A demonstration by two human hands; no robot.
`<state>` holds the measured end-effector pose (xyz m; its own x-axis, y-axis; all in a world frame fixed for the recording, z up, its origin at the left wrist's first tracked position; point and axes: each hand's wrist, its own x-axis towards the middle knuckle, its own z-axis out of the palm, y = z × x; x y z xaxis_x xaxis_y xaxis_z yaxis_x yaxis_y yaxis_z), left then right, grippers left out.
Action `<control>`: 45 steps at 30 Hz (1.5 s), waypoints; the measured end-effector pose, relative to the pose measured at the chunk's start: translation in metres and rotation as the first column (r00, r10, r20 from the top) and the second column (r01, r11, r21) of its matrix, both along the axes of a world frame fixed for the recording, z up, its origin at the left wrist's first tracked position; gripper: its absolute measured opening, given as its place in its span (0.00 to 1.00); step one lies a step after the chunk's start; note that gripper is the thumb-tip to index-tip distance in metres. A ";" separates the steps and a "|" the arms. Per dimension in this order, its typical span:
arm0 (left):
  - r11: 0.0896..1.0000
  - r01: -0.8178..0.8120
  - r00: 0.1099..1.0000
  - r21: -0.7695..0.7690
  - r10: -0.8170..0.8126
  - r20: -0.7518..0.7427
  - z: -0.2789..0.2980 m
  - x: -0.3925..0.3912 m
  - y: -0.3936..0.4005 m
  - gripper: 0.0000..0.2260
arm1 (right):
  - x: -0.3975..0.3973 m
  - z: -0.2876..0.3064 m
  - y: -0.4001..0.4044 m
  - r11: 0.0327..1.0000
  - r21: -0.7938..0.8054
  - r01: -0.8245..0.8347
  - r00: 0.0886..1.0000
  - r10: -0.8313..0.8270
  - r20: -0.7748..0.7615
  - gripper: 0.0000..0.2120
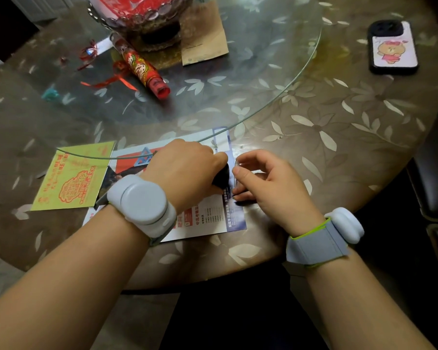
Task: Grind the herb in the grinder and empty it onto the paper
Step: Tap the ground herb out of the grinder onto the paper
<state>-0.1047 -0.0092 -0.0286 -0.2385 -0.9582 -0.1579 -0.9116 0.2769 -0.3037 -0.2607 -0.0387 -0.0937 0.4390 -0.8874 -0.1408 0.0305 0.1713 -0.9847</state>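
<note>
Head view looks down on a round counter (339, 117) with a leaf-patterned cover and a glass turntable (238, 72) on top. Near its front edge lies a printed flyer (205, 218), the paper for the task, partly tucked under the turntable rim. Over it, the left hand (185, 170) wraps its grip around the dark body of the grinder (221, 176), fingers curled tight on it. Just beside it, the right hand (266, 180) pinches a clear, rounded piece (236, 168), probably the grinder's lid, between thumb and fingertips; how the two pieces meet is hidden by the hands. No herb is visible on the flyer, so emptying seems not yet done.

Risks, as I judge them: the grinder sits over the flyer's right part, so tipping it out there could scatter herb past the edge onto the patterned cover, where it would be hard to see. A sudden release of the two halves could fling contents. The flyer is loose and could slide if a wrist drags across it.

A yellow card (71, 178) lies left of the flyer; a phone (392, 46) rests well apart at far right.
</note>
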 end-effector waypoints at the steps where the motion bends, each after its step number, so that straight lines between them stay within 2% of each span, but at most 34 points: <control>1: 1.000 0.008 1.000 -0.009 -0.008 0.006 0.001 -0.001 0.000 0.13 | 0.000 0.000 0.000 1.000 -0.001 -0.002 1.000 0.002 -0.004 0.04; 7: 0.999 -0.027 0.999 -0.027 0.027 -0.023 0.003 0.002 0.006 0.11 | 0.003 0.003 0.001 1.000 -0.019 -0.014 0.999 0.014 -0.035 0.06; 11: 0.985 -0.158 0.968 -0.072 0.140 -0.209 -0.002 0.008 0.020 0.13 | 0.006 0.007 0.004 0.999 -0.051 -0.014 0.998 0.011 -0.054 0.09; 16: 0.969 -0.229 0.940 -0.095 0.194 -0.282 -0.014 0.015 0.037 0.15 | 0.004 0.010 0.004 0.973 -0.227 -0.043 0.988 0.007 -0.156 0.14; 20: 0.948 -0.308 0.909 -0.085 0.267 -0.320 -0.015 0.025 0.049 0.16 | 0.006 0.008 0.001 0.872 -0.473 -0.124 0.950 -0.033 -0.311 0.17; 24: 0.931 -0.354 0.909 -0.090 0.320 -0.268 -0.022 0.021 0.048 0.16 | 0.009 -0.002 0.002 0.688 -0.652 -0.319 0.818 -0.147 -0.556 0.18; 28: 0.910 -0.410 0.885 -0.061 0.381 -0.267 -0.031 0.019 0.046 0.18 | 0.008 -0.001 0.012 0.580 -0.674 -0.458 0.673 -0.269 -0.689 0.17; 31: 0.901 -0.427 0.874 -0.070 0.392 -0.288 -0.037 0.019 0.046 0.19 | 0.006 0.000 0.016 0.550 -0.657 -0.515 0.617 -0.294 -0.730 0.19; 39: 0.891 -0.444 0.857 -0.092 0.392 -0.334 -0.038 0.018 0.050 0.19 | 0.008 -0.001 0.021 0.543 -0.613 -0.574 0.549 -0.301 -0.780 0.21; 45: 0.888 -0.455 0.853 -0.070 0.411 -0.321 -0.037 0.017 0.049 0.19 | 0.008 -0.001 0.019 0.537 -0.636 -0.555 0.564 -0.319 -0.762 0.20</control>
<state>-0.0873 0.0396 -0.0658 0.1916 -0.9815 -0.0051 -0.9814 -0.1915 -0.0135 -0.2526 -0.0199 -0.0952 0.6538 -0.7264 0.2121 -0.6801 -0.6869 -0.2561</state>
